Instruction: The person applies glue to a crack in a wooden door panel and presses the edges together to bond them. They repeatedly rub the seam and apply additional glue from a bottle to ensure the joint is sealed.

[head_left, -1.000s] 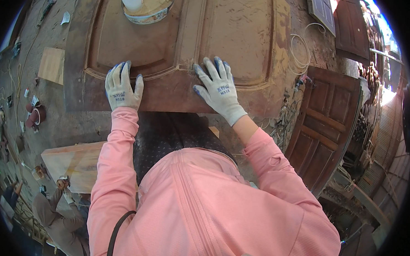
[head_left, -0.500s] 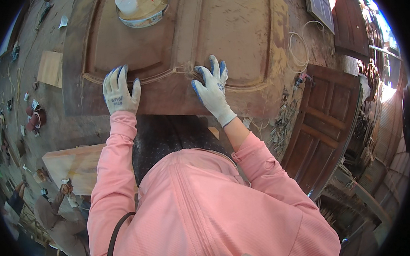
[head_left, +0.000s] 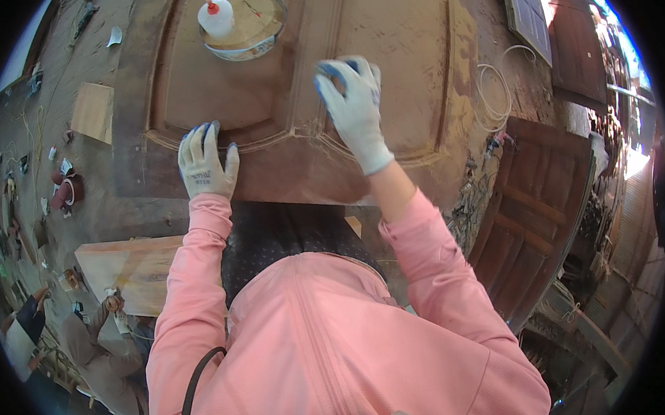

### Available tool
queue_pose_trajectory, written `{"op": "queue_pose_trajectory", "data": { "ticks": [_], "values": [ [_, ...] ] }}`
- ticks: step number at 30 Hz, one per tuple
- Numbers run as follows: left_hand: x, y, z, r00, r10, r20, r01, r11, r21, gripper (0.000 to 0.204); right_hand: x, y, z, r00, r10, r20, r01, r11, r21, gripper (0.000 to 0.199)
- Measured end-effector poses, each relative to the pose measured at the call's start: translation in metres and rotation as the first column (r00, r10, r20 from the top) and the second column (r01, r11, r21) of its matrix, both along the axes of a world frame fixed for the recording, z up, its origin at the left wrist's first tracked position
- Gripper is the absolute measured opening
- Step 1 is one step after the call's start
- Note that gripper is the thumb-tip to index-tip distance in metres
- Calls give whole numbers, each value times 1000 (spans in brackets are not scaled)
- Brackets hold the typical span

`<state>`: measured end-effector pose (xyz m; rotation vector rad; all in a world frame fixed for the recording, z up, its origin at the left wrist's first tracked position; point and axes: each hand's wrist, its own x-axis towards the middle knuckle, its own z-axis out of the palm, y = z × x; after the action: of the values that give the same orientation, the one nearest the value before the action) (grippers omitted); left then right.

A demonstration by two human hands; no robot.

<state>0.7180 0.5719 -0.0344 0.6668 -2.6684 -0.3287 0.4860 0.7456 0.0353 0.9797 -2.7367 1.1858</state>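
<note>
A large brown wooden door panel (head_left: 230, 164) with raised moulding lies in front of me. My left hand (head_left: 206, 162), in a white glove with blue fingertips, rests open on its near edge, fingertips by the curved moulding. Over the panel's middle rail, my right hand (head_left: 355, 103), gloved alike, is curled with thumb and fingers drawn together; whatever it holds, if anything, is hidden. On the far left part of the panel stands a round tub (head_left: 255, 48), with a white squeeze bottle (head_left: 217, 21) with a red cap on it.
Another dark panelled door (head_left: 533, 213) leans at the right, near a coiled pale hose (head_left: 495, 100). A light wooden slab (head_left: 127, 272) is at my left, with a co-worker (head_left: 105, 358) beyond it. A small board (head_left: 92, 112) lies on the floor.
My right hand has lifted from the moulding and moved away from me and slightly right, its spread fingers now curled. My left hand stays on the panel's near edge.
</note>
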Motion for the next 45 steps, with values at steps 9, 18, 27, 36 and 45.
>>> {"op": "queue_pose_trajectory", "data": {
  "ticks": [9, 18, 27, 36, 45],
  "values": [
    [-1, 1, 2, 1000, 10, -4, -10, 999, 33, 54, -80, -159, -14, 835, 455, -309, -246, 811, 530, 17],
    [-2, 0, 3, 1000, 4, 4, -4, 998, 61, 55, -87, -159, -20, 859, 438, -265, -253, 813, 524, 21],
    [0, 1, 2, 1000, 14, 21, -15, 1000, 28, 55, -9, 41, -16, 944, 278, 179, -320, 904, 284, 17],
    [1, 0, 1, 1000, 1, 31, -2, 1000, 28, 55, 30, 65, -43, 969, 245, 26, -241, 918, 315, 15],
    [0, 0, 0, 1000, 4, 22, -4, 1000, 7, 54, 33, 72, -30, 971, 183, 156, -230, 895, 382, 27]
  ]
}}
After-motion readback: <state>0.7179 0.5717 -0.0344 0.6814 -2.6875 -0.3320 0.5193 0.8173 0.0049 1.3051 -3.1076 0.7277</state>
